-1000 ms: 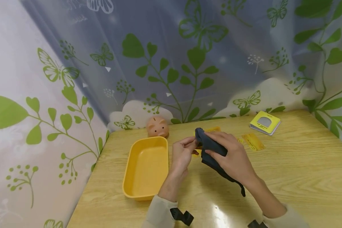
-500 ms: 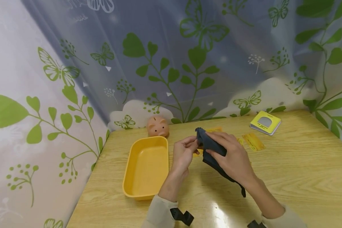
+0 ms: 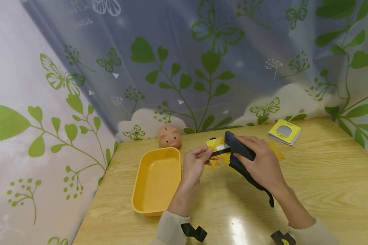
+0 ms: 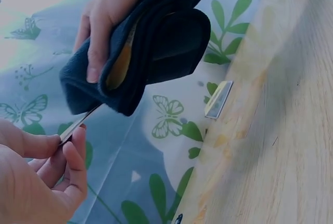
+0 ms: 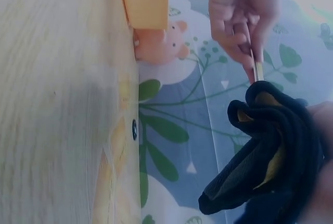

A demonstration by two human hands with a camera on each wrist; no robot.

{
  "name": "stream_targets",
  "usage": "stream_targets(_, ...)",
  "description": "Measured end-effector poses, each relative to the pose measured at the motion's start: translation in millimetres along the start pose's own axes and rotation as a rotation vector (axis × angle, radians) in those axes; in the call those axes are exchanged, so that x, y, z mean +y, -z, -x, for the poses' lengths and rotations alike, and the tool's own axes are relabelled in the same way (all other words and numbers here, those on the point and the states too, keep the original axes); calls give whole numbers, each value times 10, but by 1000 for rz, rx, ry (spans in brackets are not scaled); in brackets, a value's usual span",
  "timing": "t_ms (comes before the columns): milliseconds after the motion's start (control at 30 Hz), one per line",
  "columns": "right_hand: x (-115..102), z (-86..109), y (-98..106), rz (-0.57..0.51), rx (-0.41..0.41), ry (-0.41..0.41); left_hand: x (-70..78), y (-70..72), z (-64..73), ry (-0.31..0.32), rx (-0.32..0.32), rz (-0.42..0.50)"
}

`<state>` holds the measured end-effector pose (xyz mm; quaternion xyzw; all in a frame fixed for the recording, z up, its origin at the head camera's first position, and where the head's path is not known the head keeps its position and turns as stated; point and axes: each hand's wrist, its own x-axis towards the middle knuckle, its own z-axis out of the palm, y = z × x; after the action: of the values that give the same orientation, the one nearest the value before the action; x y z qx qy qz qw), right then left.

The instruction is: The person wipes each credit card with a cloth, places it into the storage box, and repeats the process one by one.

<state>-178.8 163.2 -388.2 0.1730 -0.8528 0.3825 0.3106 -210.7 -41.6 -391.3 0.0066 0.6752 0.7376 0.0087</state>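
Observation:
My left hand (image 3: pixel 192 167) pinches one end of a yellow card (image 3: pixel 217 147) with a black stripe and a white strip. The card's other end is hidden inside a dark blue fabric wallet (image 3: pixel 240 149). Fingers and thumb of my right hand (image 3: pixel 263 166) grip the wallet, which is tilted above the table with a strap trailing toward me. In the left wrist view, the card (image 4: pixel 79 123) shows edge-on at the wallet's mouth. Folded layers with a yellow inside edge show on the wallet (image 5: pixel 270 146) in the right wrist view.
A yellow tray (image 3: pixel 156 183) stands left of my hands, with a pink piggy bank (image 3: pixel 169 137) behind it. More yellow cards (image 3: pixel 277 152) lie on the table beneath and beyond the wallet. At the back right is a yellow-covered block (image 3: pixel 284 132), near the patterned curtain (image 3: pixel 178 68).
My right hand has moved right with the wallet, while the left hand stays nearly in place. A length of the card now shows between the left fingers and the wallet.

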Motion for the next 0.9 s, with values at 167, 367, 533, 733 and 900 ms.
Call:
stream_targets(167, 52, -31, 119, 5, 20, -60, 6, 26, -5, -3, 0, 3)
stream_targets(367, -39, -62, 207, -34, 63, -44, 15, 28, -17, -13, 2, -2)
stream_targets(533, -202, -32, 108, -68, 17, 5, 27, 13, -9, -24, -3, -22)
stream_targets(733, -312, 50, -94, -84, -63, 17, 26, -16, 21, -32, -43, -46)
stream_targets(900, -293, 77, -165, -62, -66, 12, 26, -35, 44, -40, -49, -48)
